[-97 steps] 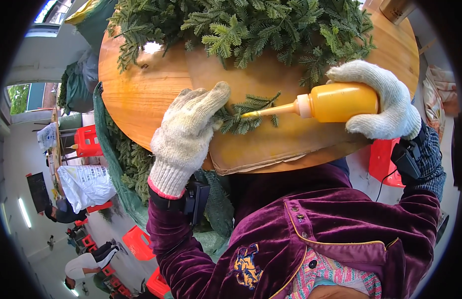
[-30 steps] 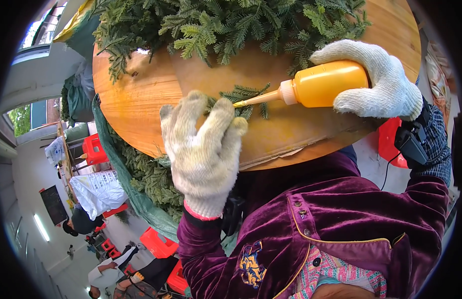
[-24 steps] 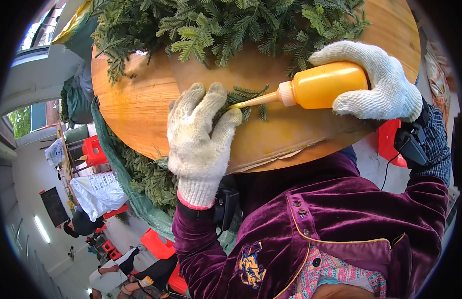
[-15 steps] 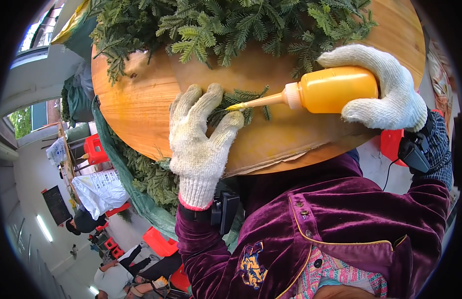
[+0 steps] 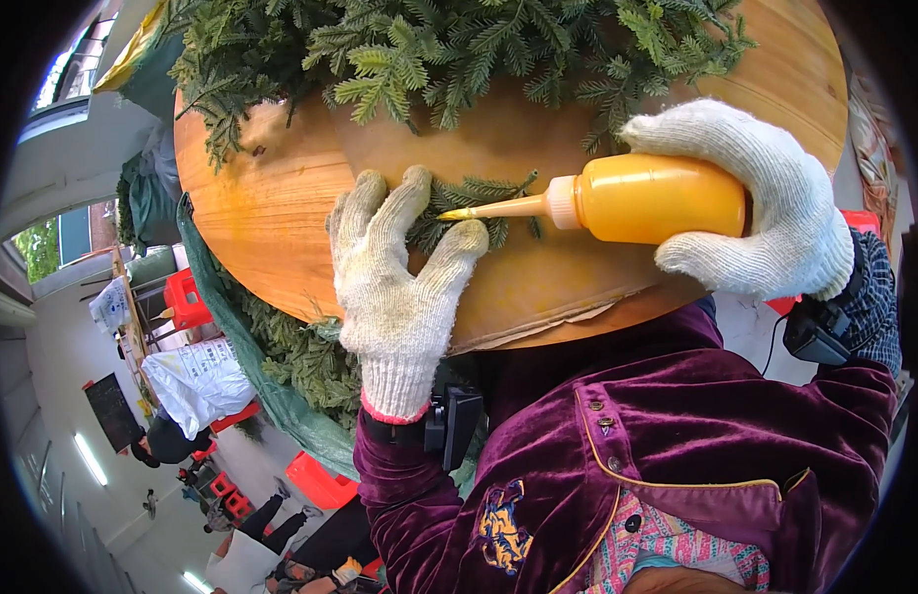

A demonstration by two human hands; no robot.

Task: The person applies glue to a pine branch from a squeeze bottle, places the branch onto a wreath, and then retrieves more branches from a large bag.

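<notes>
In my right hand point(image 5: 751, 203) is a squeeze bottle point(image 5: 662, 198) with orange-yellow contents, gripped between thumb and fingers and lying nearly level. Its long tapered nozzle points left, and the yellow tip is at a small green fir sprig point(image 5: 479, 198). My left hand point(image 5: 394, 267) lies palm down over the sprig's left part, fingers spread, the thumb against its lower side. Knit white gloves cover both hands. Whether a bead leaves the nozzle I cannot tell. Under the sprig is a flat brown sheet point(image 5: 568, 272) with a torn near edge.
The round wooden table point(image 5: 251, 213) carries a heap of fir branches point(image 5: 459, 54) along its far side. Left of and below the table, a green sack point(image 5: 271, 381) holds more branches. Red stools point(image 5: 187, 299), a white sack point(image 5: 201, 381) and other people are farther left.
The bottle has dropped at its wide end and shifted slightly left, so it lies more level. Its tip has slid a little left along the sprig. My left hand keeps its spread pose.
</notes>
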